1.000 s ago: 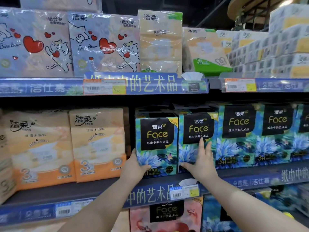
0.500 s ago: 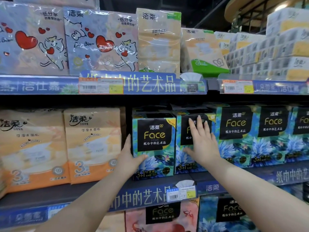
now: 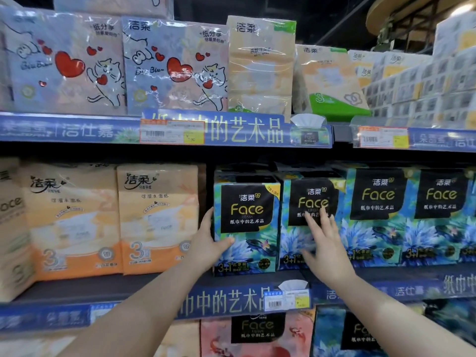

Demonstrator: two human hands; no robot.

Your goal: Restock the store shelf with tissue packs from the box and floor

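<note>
Blue shelf strip (image 3: 224, 300) is nearest, with a price tag (image 3: 286, 300) clipped on it just right of centre. I reach over it to the middle shelf (image 3: 103, 287).

On that shelf, left hand (image 3: 208, 243) grips the end pack (image 3: 247, 222) at its left edge. Thumb is on the front face, fingers round the side, in the gap between it and the orange packs (image 3: 157, 217). Beside it, right hand (image 3: 324, 243) is flat with fingers straight, pressing the front of the second pack (image 3: 293, 243) and holding nothing.

Both packs are on the shelf, upright, long axis vertical, printed fronts toward me. They're side by side and touching, as far as I can tell. They head the Face row (image 3: 376, 215), which runs off to the right. End pack looks slightly proud of the second, and the second looks a bit askew against the row.

Key relation: the packs are straight ahead of the hands, so any push goes away from me, into the shelf. Right hand has front-on contact, so it sets depth. Left only has the side, so it does the lateral squeeze toward the row.

My read: this is the facing-up step, and placement is done for these two. Risk: push high on a tall pack and it tips back.

Beyond: cat packs (image 3: 175, 68) on the upper shelf (image 3: 64, 130). Box and floor stock not in view.
</note>
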